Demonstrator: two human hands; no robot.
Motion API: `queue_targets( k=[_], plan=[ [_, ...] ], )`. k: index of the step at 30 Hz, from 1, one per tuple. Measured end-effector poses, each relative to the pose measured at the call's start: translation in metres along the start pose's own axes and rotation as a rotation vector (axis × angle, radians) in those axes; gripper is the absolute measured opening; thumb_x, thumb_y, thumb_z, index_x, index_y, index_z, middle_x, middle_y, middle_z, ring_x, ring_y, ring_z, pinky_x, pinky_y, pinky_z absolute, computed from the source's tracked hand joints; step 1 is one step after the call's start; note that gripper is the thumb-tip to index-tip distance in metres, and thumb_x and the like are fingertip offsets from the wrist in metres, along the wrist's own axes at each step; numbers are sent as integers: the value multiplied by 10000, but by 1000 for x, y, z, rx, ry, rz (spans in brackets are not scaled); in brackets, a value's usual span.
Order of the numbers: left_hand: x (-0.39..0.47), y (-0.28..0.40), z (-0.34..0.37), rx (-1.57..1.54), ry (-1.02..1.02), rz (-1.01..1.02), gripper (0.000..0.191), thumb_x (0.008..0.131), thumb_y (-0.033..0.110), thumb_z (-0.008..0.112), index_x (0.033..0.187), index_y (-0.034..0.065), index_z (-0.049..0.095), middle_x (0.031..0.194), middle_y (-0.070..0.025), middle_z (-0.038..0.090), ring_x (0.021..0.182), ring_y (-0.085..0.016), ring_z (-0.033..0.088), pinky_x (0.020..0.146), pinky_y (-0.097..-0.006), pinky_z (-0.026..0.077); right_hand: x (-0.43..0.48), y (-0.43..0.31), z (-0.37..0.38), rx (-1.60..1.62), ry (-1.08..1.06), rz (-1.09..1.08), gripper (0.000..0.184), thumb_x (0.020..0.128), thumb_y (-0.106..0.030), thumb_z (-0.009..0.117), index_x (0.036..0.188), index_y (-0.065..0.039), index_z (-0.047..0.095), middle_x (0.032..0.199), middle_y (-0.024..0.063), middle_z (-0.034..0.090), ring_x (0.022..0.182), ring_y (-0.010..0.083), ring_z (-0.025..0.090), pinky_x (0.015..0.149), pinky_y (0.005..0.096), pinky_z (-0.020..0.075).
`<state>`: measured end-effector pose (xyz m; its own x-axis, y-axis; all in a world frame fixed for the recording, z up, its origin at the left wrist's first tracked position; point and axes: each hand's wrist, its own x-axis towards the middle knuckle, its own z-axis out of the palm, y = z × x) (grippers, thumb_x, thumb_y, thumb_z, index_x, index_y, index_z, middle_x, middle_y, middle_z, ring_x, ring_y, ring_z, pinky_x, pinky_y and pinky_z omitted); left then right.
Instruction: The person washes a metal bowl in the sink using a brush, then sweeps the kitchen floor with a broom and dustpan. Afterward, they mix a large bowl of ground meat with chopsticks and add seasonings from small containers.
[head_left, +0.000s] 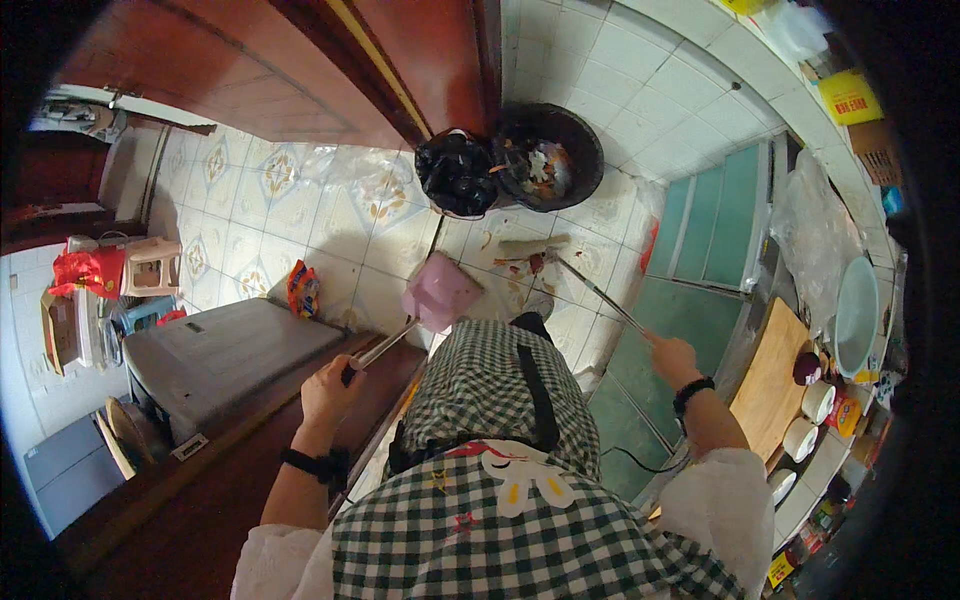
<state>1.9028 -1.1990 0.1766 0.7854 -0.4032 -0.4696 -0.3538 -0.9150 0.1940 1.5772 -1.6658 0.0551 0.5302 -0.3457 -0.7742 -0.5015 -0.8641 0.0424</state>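
Note:
My left hand (330, 388) grips the metal handle of a pink dustpan (441, 291), whose pan rests on the tiled floor. In my right hand (673, 363) is the long metal handle of a broom (534, 244), its pale bristle head down on the tiles. Reddish and brown scraps (535, 262) lie on the floor at the broom head, to the right of the dustpan. The pan stands apart from the broom. A checked apron (487, 390) covers my front and hides part of the floor below me.
Past the broom stand a black-lined bin (455, 174) and a dark round tub (585, 161) holding scraps. Green cabinet doors (675, 337) run along the right, under a counter with a wooden board (772, 379). A grey-topped case (232, 352) and an orange packet (304, 289) are at left.

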Motion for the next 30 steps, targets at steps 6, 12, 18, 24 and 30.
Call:
queue_targets(
  k=[6, 12, 18, 24, 30],
  plan=[
    [-5, -15, 5, -31, 21, -8, 211, 769, 296, 652, 910, 153, 589, 796, -99, 645, 749, -304, 627, 642, -401, 487, 14, -47, -21, 139, 98, -37, 434, 875, -208, 479, 1302, -281, 454, 838, 161, 636, 776, 335, 616, 664, 475, 483],
    [-6, -12, -1, 2, 33, 63, 224, 764, 304, 660, 915, 153, 591, 801, -100, 647, 746, -305, 627, 641, -403, 487, 86, -95, 11, 76, 87, -182, 456, 891, -193, 480, 1334, -279, 410, 919, 128, 632, 819, 313, 615, 680, 442, 488],
    [-7, -7, 0, 14, 10, 33, 221, 757, 296, 669, 902, 146, 598, 809, -89, 652, 753, -285, 632, 638, -393, 492, 25, 12, 17, -151, 199, -103, 425, 882, -129, 457, 1256, -323, 501, 733, 110, 629, 678, 302, 624, 580, 412, 491],
    [13, 5, 6, -10, 12, 161, 232, 758, 313, 664, 908, 146, 607, 805, -84, 656, 743, -287, 632, 627, -393, 494, -53, 57, 5, -17, 51, 167, 401, 893, -219, 478, 1285, -301, 464, 808, 132, 633, 711, 304, 623, 600, 428, 483],
    [46, 27, 6, 27, -114, 259, 240, 776, 338, 639, 924, 150, 614, 812, -80, 660, 741, -300, 633, 628, -408, 498, -11, 30, 64, 578, 118, 307, 375, 901, -285, 457, 1257, -170, 483, 979, 181, 632, 883, 362, 606, 764, 463, 475]
  ],
)
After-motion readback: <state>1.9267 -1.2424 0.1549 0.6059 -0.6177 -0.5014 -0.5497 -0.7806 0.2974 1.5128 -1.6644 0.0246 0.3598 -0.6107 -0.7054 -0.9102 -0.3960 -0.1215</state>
